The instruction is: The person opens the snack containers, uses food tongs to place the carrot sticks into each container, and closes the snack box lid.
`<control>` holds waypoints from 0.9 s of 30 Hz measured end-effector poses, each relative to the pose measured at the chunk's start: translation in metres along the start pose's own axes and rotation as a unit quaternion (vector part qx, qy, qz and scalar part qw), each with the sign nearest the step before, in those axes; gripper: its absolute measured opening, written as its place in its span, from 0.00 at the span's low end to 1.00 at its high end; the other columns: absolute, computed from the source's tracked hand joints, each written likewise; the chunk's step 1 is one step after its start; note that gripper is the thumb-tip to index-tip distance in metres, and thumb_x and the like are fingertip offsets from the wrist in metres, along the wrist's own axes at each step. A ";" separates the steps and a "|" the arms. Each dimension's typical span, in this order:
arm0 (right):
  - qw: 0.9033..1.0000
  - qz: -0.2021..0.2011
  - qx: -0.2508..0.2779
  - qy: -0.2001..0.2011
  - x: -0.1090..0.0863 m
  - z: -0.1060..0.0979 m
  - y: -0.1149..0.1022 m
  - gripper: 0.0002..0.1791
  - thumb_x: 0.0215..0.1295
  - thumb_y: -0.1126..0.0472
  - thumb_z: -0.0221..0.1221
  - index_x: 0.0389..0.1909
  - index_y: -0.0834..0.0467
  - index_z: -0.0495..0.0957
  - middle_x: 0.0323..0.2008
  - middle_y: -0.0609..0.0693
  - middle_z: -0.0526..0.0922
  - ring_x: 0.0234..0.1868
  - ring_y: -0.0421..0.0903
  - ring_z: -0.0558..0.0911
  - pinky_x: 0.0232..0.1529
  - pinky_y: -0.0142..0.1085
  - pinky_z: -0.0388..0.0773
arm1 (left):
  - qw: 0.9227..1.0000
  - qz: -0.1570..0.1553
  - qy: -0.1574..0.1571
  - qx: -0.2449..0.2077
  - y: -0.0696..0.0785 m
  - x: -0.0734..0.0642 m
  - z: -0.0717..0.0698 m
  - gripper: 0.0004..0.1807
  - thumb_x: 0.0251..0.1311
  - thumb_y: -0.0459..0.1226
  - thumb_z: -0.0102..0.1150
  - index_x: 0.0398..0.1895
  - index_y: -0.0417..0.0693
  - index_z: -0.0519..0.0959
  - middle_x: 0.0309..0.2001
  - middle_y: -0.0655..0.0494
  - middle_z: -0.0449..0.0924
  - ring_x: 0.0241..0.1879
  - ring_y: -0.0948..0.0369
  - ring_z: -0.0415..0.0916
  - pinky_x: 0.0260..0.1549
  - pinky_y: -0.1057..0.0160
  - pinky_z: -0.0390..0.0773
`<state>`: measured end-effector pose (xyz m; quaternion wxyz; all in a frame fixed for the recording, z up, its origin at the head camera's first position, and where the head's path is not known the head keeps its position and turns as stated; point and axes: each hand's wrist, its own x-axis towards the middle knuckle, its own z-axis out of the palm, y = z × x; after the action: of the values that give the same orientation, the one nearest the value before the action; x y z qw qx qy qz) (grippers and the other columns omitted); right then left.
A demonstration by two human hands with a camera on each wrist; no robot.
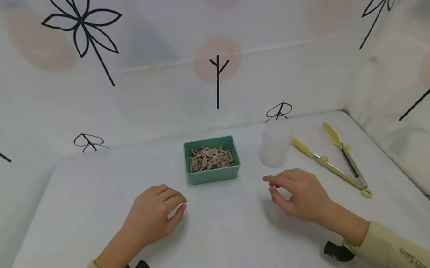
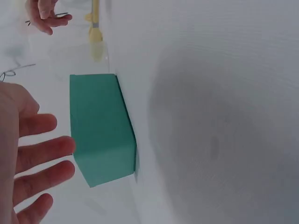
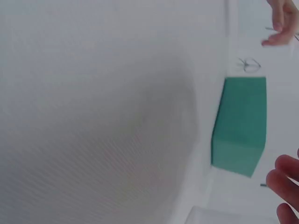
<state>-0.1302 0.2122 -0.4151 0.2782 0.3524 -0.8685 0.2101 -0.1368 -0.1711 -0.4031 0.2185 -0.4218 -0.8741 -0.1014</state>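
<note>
My left hand hovers above the white table with relaxed fingers, left of a green box, and holds nothing. In the left wrist view its fingers are spread beside the box wall. The box carries a heap of greyish-brown dried pieces, whose exact kind I cannot tell. Over the table's right part my right hand is raised, loosely bent and holding nothing. A translucent cup stands just beyond it. To its right lie tongs with yellow tips, their two arms apart.
White cloth covers the table. Behind it hangs a pale curtain with black plant drawings, which also runs along the right side. Black wrist devices sit under both sleeves.
</note>
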 end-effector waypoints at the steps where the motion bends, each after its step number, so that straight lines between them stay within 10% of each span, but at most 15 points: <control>1: 1.000 0.013 0.003 0.013 0.001 -0.001 0.003 0.13 0.64 0.58 0.56 0.43 0.57 0.85 0.31 0.45 0.86 0.30 0.42 0.82 0.28 0.39 0.78 | 1.000 -0.015 0.009 -0.007 -0.001 0.000 0.002 0.06 0.56 0.40 0.69 0.35 0.51 0.87 0.37 0.59 0.85 0.39 0.59 0.80 0.42 0.55 0.80; 11: 0.979 0.128 0.052 0.151 0.011 0.000 0.037 0.17 0.55 0.71 0.63 0.48 0.64 0.82 0.50 0.60 0.79 0.49 0.60 0.73 0.45 0.45 0.66 | 0.978 -0.151 0.044 -0.137 -0.002 0.003 0.017 0.06 0.61 0.37 0.65 0.40 0.50 0.85 0.36 0.62 0.84 0.36 0.60 0.80 0.32 0.58 0.79; 22: 0.934 0.312 0.122 0.127 0.031 0.011 0.057 0.28 0.60 0.63 0.69 0.61 0.62 0.74 0.68 0.59 0.64 0.70 0.57 0.61 0.64 0.57 0.63 | 0.890 -0.278 0.001 -0.362 0.012 0.010 0.044 0.11 0.68 0.37 0.60 0.52 0.49 0.80 0.48 0.55 0.84 0.48 0.61 0.80 0.47 0.51 0.76; 27: 0.916 0.349 0.157 0.122 0.039 0.015 0.061 0.26 0.63 0.60 0.68 0.60 0.64 0.74 0.69 0.58 0.67 0.70 0.55 0.64 0.65 0.54 0.66 | 0.863 -0.305 -0.011 -0.403 0.019 0.011 0.054 0.17 0.68 0.37 0.60 0.58 0.45 0.78 0.54 0.54 0.82 0.54 0.58 0.78 0.54 0.48 0.72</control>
<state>-0.2024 0.2250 -0.4119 0.2324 0.0379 -0.8511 0.4693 -0.1438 -0.1321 -0.4457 -0.0214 -0.1867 -0.8445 -0.5016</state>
